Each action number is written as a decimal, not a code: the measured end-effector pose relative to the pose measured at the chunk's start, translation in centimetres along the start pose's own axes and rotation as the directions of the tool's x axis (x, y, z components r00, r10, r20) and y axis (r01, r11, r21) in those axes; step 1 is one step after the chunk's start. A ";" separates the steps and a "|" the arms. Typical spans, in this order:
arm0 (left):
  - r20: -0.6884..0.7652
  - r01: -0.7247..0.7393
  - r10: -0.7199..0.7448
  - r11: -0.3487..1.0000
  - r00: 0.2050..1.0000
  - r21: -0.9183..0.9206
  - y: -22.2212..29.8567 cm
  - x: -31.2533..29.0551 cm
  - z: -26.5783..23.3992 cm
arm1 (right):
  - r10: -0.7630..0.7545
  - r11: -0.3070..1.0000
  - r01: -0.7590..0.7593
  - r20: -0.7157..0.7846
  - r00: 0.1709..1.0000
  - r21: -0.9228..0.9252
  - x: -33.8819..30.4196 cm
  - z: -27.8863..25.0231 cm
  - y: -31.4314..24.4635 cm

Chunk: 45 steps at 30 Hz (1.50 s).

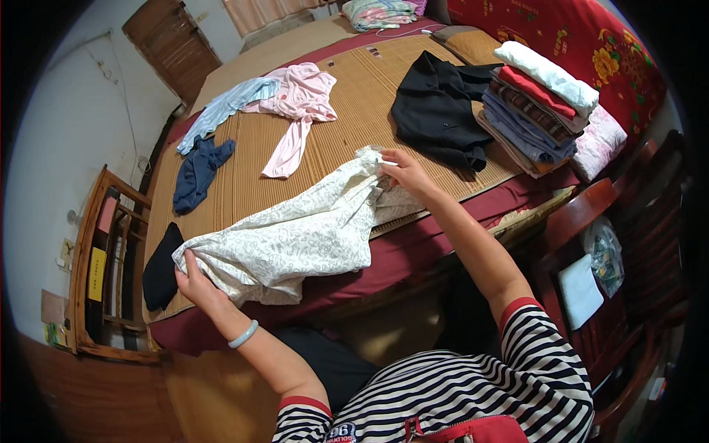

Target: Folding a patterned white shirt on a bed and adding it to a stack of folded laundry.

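Note:
A white garment with a grey all-over print (303, 232) is stretched between my hands above the near edge of the bed; its folds hide whether it is a shirt or trousers. My left hand (199, 284) pinches its left end, a pale bangle round the wrist. At the other end, my right hand (405, 173) grips a bunched part of the cloth. Close to my left hand lies a black piece of clothing (162, 267). Beyond the printed garment are a pink long-sleeved top (299, 96), a light blue striped garment (225, 111) and a dark blue garment (201, 173).
A bamboo mat (354, 111) covers the bed. To the right lie a black garment (439, 107) and a stack of folded clothes (539, 111), beside a pale pillow (602, 144). A wooden chair (583, 210) stands at the right, a wooden rack (107, 295) at the left.

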<state>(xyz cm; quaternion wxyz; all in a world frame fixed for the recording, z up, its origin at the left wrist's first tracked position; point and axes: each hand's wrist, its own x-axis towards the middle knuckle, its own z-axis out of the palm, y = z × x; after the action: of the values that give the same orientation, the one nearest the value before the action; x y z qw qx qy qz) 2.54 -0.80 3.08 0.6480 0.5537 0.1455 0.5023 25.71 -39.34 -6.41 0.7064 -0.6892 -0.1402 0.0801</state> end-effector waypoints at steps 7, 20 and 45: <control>0.018 -0.006 0.006 1.000 1.000 0.030 -0.1 -0.1 -0.5 | 0.161 0.949 -0.143 -0.043 0.986 0.280 1.0 2.0 0.3; 0.364 -0.022 0.040 0.998 0.930 -0.054 1.0 -0.6 -3.7 | -0.106 0.992 0.100 -0.079 0.991 -0.071 -3.7 -7.1 -11.0; 0.843 0.031 0.052 0.996 0.536 -0.081 5.1 -3.8 -0.5 | 0.160 0.489 0.257 0.376 0.913 -0.834 -0.9 0.8 -3.3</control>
<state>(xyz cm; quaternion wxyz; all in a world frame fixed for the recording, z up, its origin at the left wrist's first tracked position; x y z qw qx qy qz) -2.06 -4.22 5.93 0.6580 0.6997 -0.2096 0.1830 24.39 -38.95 -3.18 0.2172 -0.9132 -0.3239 0.1182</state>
